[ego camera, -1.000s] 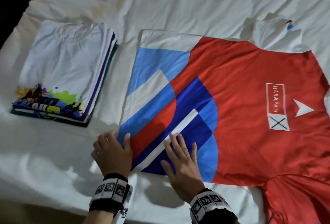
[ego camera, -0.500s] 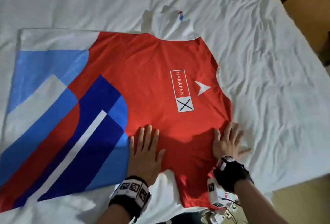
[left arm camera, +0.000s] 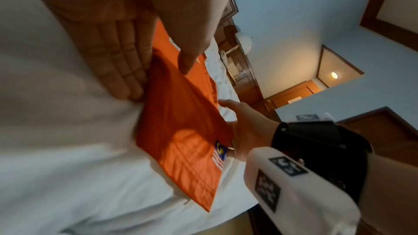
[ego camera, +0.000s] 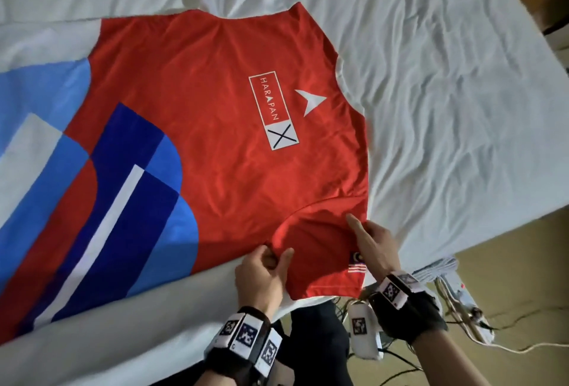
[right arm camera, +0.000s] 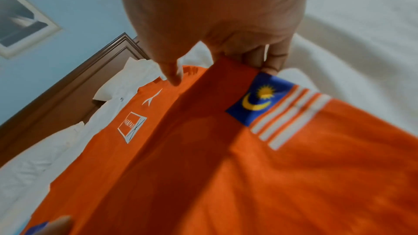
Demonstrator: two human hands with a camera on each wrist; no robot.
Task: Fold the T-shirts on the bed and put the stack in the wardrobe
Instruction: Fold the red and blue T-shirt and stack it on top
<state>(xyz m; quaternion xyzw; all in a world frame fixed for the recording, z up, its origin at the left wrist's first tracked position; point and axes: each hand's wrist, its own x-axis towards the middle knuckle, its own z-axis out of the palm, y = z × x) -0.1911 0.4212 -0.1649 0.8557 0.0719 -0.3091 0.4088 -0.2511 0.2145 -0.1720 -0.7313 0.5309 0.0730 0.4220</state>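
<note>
Red cloth with blue, light-blue and white shapes makes up the T-shirt [ego camera: 191,127], which lies spread flat on the bed [ego camera: 446,83], its printed side up. A white box reading "HARAPAN" over a crossed square sits on the chest, with a white arrow mark just beside it. The white collar end lies at the far side. The near sleeve [ego camera: 320,250] points toward the person and reaches the bed's near edge; it bears a small flag patch [ego camera: 357,262] with a crescent, a sun and stripes near its hem.

The left hand [ego camera: 261,274] pinches the sleeve's left edge at the armpit, thumb on top of the cloth and fingers [left arm camera: 117,63] tucked flat under it against the white sheet. The right hand [ego camera: 375,247] grips the sleeve's right edge just beside the flag patch, its fingers curled under the cloth and the thumb lying straight along the top, pointing up toward the shoulder seam. In the right wrist view the sleeve edge is lifted slightly off the sheet where the fingers hold it.

Both wrists wear black bands [ego camera: 246,345] with white marker blocks. Beyond the bed's right corner lie a white power strip [ego camera: 465,305] and cables on a tan floor [ego camera: 523,278]. A dark wooden headboard [right arm camera: 68,81] stands at the far end against a pale blue wall.
</note>
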